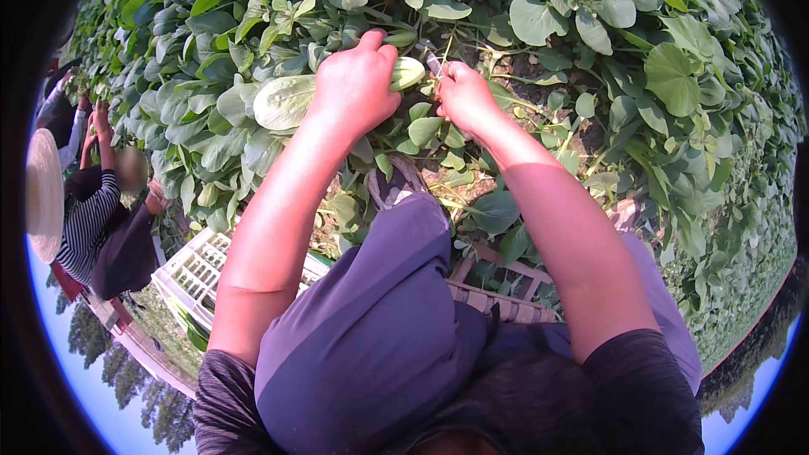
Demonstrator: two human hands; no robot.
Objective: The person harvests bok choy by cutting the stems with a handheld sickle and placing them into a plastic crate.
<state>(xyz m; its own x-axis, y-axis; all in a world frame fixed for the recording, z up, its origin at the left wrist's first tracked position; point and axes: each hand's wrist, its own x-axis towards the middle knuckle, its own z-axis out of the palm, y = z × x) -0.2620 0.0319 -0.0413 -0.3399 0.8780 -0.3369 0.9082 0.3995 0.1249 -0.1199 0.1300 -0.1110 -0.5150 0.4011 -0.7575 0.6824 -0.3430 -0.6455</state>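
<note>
My left hand (357, 82) is closed around a head of bok choy (407, 74). The pale cut-looking base points right, and a broad leaf sticks out to the left of my fist. Just to the right, my right hand (464, 98) grips a small knife (433, 63), with a short length of blade showing past the fingers. The handle is hidden in that hand. Leafy bok choy plants (234, 101) crowd against my left hand, and patches of soil with loose leaves (496, 215) lie below my right hand.
A white plastic crate (189, 265) stands at my left, with greens beside it. A slatted frame (505, 291) is partly hidden by my legs. My shoe (399, 182) rests among the plants. Another person in a striped top (91, 215) crouches at far left, near a straw hat (44, 196).
</note>
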